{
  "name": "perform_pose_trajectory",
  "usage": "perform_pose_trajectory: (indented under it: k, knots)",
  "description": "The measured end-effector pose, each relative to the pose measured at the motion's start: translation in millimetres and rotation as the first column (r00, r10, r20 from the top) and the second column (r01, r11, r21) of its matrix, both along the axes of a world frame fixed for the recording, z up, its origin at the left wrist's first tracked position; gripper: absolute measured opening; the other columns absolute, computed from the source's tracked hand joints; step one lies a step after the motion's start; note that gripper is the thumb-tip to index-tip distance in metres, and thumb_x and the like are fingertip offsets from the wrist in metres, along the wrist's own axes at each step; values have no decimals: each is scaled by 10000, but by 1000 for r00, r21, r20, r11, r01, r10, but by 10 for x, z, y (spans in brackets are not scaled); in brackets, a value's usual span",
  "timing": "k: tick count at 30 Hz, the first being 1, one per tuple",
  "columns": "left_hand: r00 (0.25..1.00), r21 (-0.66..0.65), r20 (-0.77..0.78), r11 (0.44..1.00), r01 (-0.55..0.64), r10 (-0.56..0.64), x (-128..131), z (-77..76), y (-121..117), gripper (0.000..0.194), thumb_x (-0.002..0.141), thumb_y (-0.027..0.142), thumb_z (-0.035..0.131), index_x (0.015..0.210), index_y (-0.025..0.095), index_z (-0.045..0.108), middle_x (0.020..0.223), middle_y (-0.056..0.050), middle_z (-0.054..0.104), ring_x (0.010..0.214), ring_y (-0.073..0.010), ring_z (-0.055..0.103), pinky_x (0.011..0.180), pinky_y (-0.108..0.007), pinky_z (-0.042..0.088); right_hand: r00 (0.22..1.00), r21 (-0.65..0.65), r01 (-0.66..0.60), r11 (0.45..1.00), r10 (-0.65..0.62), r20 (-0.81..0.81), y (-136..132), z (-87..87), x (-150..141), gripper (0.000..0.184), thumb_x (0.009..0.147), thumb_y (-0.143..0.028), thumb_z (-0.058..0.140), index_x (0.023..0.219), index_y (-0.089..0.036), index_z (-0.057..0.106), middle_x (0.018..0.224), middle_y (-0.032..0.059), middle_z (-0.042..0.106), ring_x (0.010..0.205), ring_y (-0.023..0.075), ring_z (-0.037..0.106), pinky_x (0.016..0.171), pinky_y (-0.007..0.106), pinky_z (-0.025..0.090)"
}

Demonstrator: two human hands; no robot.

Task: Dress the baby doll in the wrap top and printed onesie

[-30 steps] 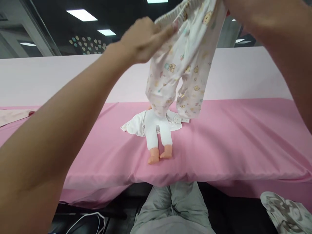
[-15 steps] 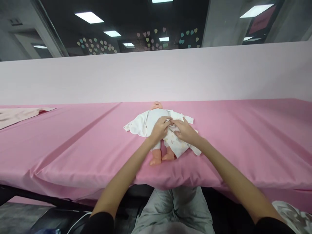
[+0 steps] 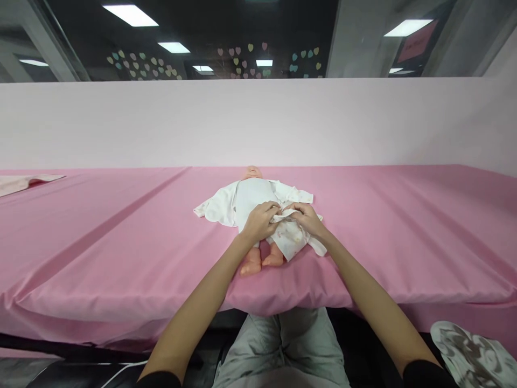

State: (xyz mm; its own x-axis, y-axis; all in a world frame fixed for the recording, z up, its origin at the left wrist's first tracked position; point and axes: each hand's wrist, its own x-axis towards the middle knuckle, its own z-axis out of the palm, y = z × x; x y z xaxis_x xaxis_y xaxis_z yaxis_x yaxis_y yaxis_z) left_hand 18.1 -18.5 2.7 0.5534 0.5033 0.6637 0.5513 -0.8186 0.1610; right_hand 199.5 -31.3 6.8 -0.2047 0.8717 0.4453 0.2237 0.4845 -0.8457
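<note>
A baby doll (image 3: 253,172) lies on its back on the pink-covered table, head away from me, bare feet (image 3: 251,264) toward me. White baby clothing (image 3: 220,206) is spread around and over its body, one sleeve out to each side. Over the doll's hip, my left hand (image 3: 262,220) pinches the edge of a white patterned garment (image 3: 291,237). My right hand (image 3: 307,218) grips the same folded edge just to the right. The cloth is drawn between the two hands, and the fingertips are partly hidden by it.
Pink sheeting (image 3: 121,237) covers the wide table up to a white wall (image 3: 202,124). A pale folded cloth (image 3: 24,183) lies at the far left. Grey-and-white patterned fabric (image 3: 472,355) sits at the lower right. A white cable (image 3: 125,367) runs below the table at left.
My hands have moved slightly apart, and a folded edge of the garment now shows between them. The view has shifted a little to the right.
</note>
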Motion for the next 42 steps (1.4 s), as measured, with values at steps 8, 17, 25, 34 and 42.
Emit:
perform_pose_trajectory:
  k: [8,17,25,34,42]
  knots:
    - [799,-398,598,844,361,-60,13,52,48,211,772,281,547,903,142,638,980,-71,623,945,-181,566,867,-289,418,890,-254,-213,943,80,-448,-132,90,-97,162,642,-300,668,673,-158,597,689,0,589,655,126,521,644,248,411]
    - [579,-462,809,713,527,95,71,36,61,184,737,320,583,831,163,607,825,-7,627,784,-133,563,744,-233,438,981,-272,-194,943,179,-77,-173,85,-86,416,637,-363,737,985,-183,597,957,30,630,837,159,571,681,240,452]
    - [635,-548,764,637,543,116,97,55,24,306,782,434,563,866,142,599,840,-33,645,784,-148,579,730,-243,447,926,-400,-240,885,84,-369,-194,173,-17,324,663,-399,715,848,-157,603,776,27,647,663,134,583,596,239,462]
    - [775,-736,630,358,574,53,-9,84,-63,431,642,378,739,972,122,631,935,-86,677,857,-210,623,719,-279,481,915,-413,-196,890,14,-404,-159,159,-5,267,767,-413,616,916,-192,605,869,36,659,694,130,590,612,237,481]
    - [631,-661,751,228,715,196,52,46,-14,416,730,408,669,1011,107,607,888,-103,692,845,-209,647,728,-297,512,947,-555,-304,774,309,-88,-239,197,113,289,564,-250,790,774,-150,620,718,9,638,635,125,576,522,201,455]
